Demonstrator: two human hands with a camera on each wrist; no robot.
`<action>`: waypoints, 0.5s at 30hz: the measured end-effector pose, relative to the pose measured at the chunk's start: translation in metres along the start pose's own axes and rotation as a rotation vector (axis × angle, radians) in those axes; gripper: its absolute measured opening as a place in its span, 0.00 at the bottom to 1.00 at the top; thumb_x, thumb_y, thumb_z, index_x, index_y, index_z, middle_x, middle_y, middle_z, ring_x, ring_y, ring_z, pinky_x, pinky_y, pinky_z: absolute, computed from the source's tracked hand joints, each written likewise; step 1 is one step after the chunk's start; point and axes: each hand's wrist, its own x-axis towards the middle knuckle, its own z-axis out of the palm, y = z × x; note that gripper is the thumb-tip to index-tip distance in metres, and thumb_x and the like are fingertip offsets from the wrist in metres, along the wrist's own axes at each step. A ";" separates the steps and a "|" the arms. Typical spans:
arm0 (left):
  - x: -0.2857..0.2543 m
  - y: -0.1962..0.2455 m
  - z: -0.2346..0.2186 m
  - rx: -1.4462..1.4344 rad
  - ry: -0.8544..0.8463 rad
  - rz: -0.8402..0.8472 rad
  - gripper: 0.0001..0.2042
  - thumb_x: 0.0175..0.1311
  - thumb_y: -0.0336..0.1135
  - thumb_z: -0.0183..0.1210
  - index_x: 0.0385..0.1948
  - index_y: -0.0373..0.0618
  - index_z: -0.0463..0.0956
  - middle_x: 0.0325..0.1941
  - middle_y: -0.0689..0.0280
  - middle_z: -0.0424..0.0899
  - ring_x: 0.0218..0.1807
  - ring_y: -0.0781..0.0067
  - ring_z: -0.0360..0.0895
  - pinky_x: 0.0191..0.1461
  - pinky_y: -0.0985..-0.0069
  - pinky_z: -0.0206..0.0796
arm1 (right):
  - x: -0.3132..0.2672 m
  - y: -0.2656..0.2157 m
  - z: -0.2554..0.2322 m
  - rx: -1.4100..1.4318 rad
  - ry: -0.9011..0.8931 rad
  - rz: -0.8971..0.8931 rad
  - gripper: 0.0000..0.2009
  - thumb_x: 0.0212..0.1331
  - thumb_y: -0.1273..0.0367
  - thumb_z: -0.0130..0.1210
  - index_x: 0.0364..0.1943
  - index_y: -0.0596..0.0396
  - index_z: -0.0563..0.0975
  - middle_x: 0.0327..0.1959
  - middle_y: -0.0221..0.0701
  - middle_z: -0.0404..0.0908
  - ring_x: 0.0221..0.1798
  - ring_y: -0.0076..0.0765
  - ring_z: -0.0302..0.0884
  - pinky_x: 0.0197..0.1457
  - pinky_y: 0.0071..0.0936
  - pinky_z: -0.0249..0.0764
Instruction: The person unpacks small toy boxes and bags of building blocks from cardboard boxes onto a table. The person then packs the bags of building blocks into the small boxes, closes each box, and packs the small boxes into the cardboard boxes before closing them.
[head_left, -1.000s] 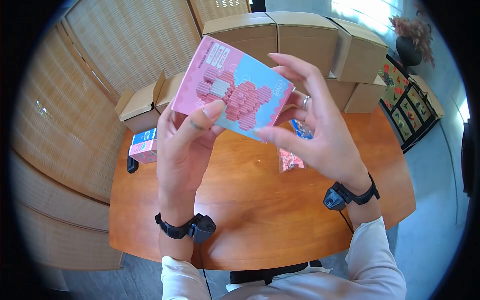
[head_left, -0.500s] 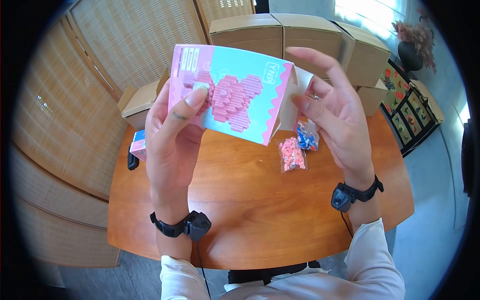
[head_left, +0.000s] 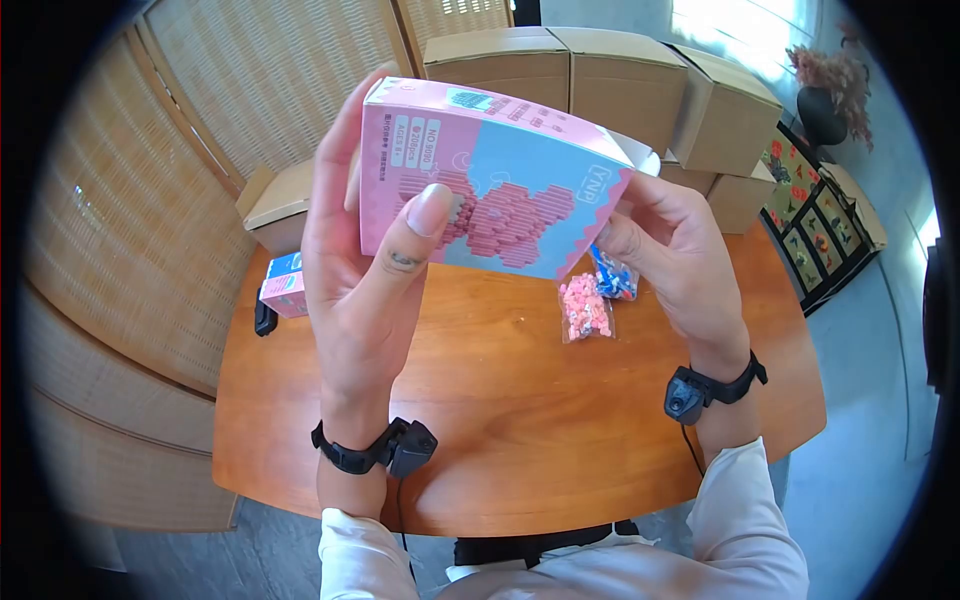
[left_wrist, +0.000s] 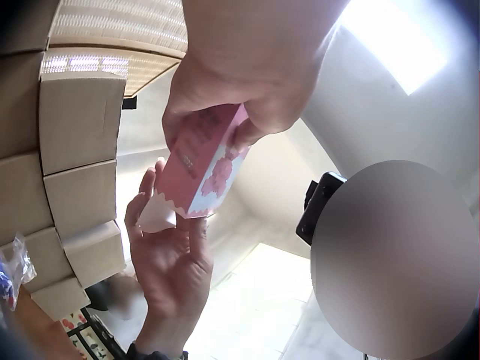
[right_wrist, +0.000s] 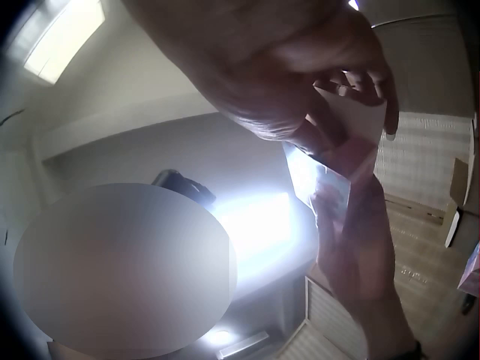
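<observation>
A pink-and-blue cardboard toy box (head_left: 520, 215), printed with a pink block-built figure, is held up over the table. My left hand (head_left: 350, 280) grips its left end, thumb across the printed front and fingers behind. At the box's right end, the right hand (head_left: 690, 265) pinches the opened edge, thumb in front. A white end flap (right_wrist: 356, 112) sticks out there, with right fingers behind it in the right wrist view. Below, on the table, lie a clear bag of small pink pieces (head_left: 586, 308) and a bag of blue and white pieces (head_left: 616, 275), partly covered by the right hand.
Stacked brown cardboard boxes (head_left: 615, 95) line the back of the wooden table (head_left: 500, 430). A smaller pink-and-blue box (head_left: 285, 290) stands at the left edge beside a black object (head_left: 265, 317). A black-framed display (head_left: 825, 235) and a dark vase (head_left: 822, 110) are at the right.
The box has turned and tipped, so its pink top side now shows. Its right end came open, and the right hand moved in from holding the edge to the opened flap.
</observation>
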 end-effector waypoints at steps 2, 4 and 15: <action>-0.001 0.000 -0.002 0.005 -0.002 -0.030 0.33 0.74 0.29 0.58 0.77 0.36 0.54 0.70 0.58 0.72 0.72 0.67 0.69 0.74 0.65 0.62 | 0.000 0.000 0.000 0.068 -0.041 -0.014 0.22 0.67 0.71 0.65 0.63 0.65 0.77 0.55 0.33 0.85 0.53 0.25 0.83 0.58 0.24 0.79; -0.001 0.001 -0.003 -0.008 -0.001 -0.023 0.33 0.75 0.30 0.58 0.78 0.36 0.54 0.71 0.59 0.72 0.71 0.68 0.70 0.73 0.66 0.61 | 0.000 -0.001 0.000 0.135 -0.082 -0.029 0.23 0.67 0.71 0.66 0.64 0.65 0.76 0.53 0.33 0.86 0.53 0.25 0.83 0.60 0.24 0.79; -0.001 0.008 -0.003 0.116 -0.075 -0.042 0.35 0.72 0.28 0.59 0.78 0.36 0.53 0.72 0.57 0.70 0.72 0.68 0.69 0.74 0.67 0.62 | -0.001 0.003 0.001 -0.073 -0.006 -0.050 0.22 0.66 0.71 0.66 0.62 0.66 0.78 0.44 0.29 0.88 0.44 0.21 0.84 0.51 0.18 0.78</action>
